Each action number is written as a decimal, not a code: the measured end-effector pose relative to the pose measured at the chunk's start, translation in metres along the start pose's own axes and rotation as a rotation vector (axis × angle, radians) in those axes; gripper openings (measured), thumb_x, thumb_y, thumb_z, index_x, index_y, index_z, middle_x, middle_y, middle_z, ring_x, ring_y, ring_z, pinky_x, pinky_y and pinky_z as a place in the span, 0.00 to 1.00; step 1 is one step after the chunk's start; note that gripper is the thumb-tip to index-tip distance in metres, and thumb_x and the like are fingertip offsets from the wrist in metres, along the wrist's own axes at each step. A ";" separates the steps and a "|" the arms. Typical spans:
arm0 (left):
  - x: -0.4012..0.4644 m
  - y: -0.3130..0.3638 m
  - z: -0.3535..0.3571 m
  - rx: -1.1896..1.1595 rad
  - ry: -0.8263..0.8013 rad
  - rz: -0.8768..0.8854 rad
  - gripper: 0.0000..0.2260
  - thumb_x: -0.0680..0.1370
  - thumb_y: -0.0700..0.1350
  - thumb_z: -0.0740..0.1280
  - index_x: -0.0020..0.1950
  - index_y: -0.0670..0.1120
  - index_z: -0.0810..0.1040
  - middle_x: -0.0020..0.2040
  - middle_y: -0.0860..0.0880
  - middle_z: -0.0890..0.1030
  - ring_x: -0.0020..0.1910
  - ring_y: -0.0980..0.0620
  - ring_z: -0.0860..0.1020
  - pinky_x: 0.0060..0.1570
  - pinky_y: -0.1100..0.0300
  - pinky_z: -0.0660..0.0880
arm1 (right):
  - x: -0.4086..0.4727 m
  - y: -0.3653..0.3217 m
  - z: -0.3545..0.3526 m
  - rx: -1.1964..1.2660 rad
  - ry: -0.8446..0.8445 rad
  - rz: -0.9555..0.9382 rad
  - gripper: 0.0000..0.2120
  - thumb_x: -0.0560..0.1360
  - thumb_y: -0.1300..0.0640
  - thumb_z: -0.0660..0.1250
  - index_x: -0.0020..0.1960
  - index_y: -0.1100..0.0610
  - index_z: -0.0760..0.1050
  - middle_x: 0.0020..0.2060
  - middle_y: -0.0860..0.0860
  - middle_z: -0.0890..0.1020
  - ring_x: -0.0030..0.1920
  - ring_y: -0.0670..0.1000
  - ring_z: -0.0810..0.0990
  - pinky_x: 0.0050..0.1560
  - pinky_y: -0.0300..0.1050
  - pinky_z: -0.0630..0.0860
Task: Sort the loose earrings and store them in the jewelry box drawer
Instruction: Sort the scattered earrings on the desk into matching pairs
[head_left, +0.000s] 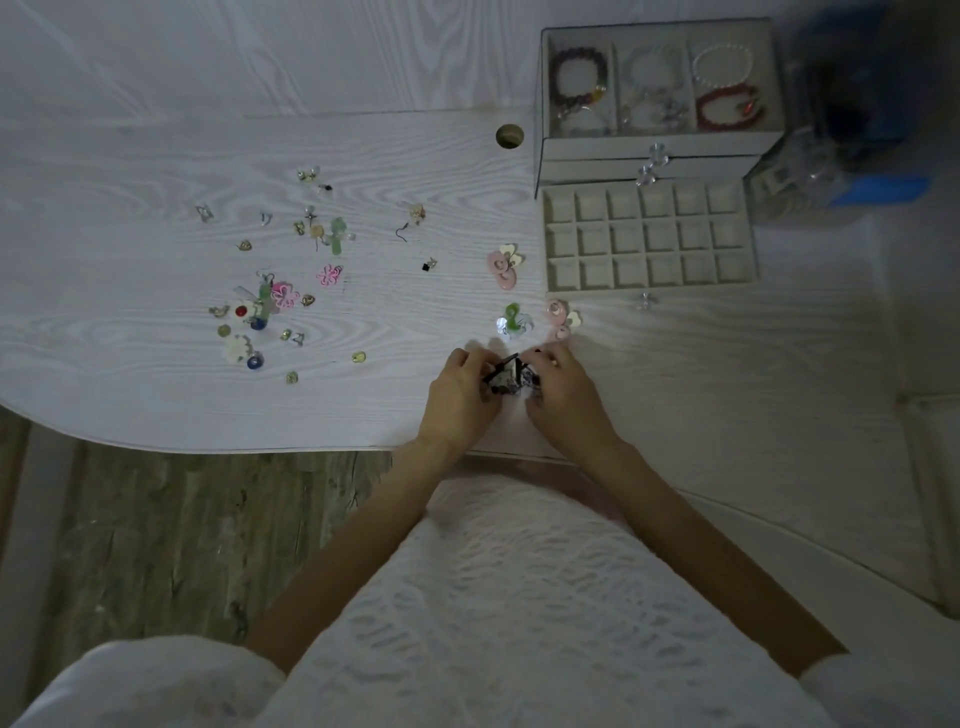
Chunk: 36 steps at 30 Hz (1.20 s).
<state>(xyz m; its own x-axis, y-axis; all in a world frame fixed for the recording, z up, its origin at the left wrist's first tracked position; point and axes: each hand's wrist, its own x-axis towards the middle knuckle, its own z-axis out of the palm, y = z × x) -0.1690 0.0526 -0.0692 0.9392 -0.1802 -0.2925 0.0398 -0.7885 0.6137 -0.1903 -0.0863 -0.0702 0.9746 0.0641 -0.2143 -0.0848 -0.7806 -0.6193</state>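
Head view looks down on a white wood-grain table (156, 395), with the jewelry box (660, 104) at its far right as the landmark. Its lowest drawer (649, 241), a grid of small square compartments, is pulled out toward the person. Through the box's clear top show beaded bracelets (576, 78).

Near the table's front edge, below and to the left of the open drawer, the left hand (460, 397) and the right hand (566, 397) meet, fingers of both curled and pinching a pair of dark earrings (511, 376) between them; which piece each hand holds is hard to tell.

Just left of the drawer lies a pink disc earring with cream hearts (503, 266); its match (561, 318) sits just in front of the drawer's left corner, beside a green and clear earring (513, 321). Farther left of the box, well apart from it, the loose earrings (280, 275) are scattered: pink flowers, green pieces, small gold studs, blue and red beads.
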 end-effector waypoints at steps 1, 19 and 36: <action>0.001 0.000 0.000 -0.014 0.008 0.000 0.17 0.70 0.37 0.69 0.58 0.44 0.75 0.53 0.43 0.76 0.47 0.45 0.78 0.47 0.54 0.76 | 0.002 -0.002 0.001 0.006 0.003 -0.006 0.21 0.66 0.73 0.62 0.58 0.63 0.73 0.55 0.60 0.73 0.52 0.60 0.74 0.48 0.47 0.71; 0.007 0.000 0.002 -0.043 -0.007 0.055 0.15 0.71 0.40 0.70 0.57 0.43 0.77 0.52 0.42 0.77 0.48 0.43 0.78 0.46 0.57 0.71 | 0.014 -0.006 -0.010 -0.140 -0.065 -0.027 0.15 0.70 0.66 0.67 0.56 0.64 0.73 0.56 0.58 0.73 0.53 0.57 0.75 0.47 0.44 0.70; 0.022 -0.132 -0.153 0.047 0.496 -0.158 0.12 0.76 0.41 0.65 0.58 0.46 0.77 0.54 0.46 0.80 0.51 0.47 0.77 0.49 0.56 0.73 | 0.118 -0.109 -0.003 -0.174 -0.236 -0.382 0.13 0.76 0.60 0.63 0.61 0.56 0.74 0.55 0.51 0.79 0.55 0.51 0.76 0.48 0.45 0.74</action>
<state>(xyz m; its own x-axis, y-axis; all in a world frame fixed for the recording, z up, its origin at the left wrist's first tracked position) -0.1010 0.2430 -0.0445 0.9720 0.2348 0.0106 0.1899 -0.8112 0.5530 -0.0652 0.0046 -0.0254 0.8539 0.4904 -0.1746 0.3255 -0.7648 -0.5560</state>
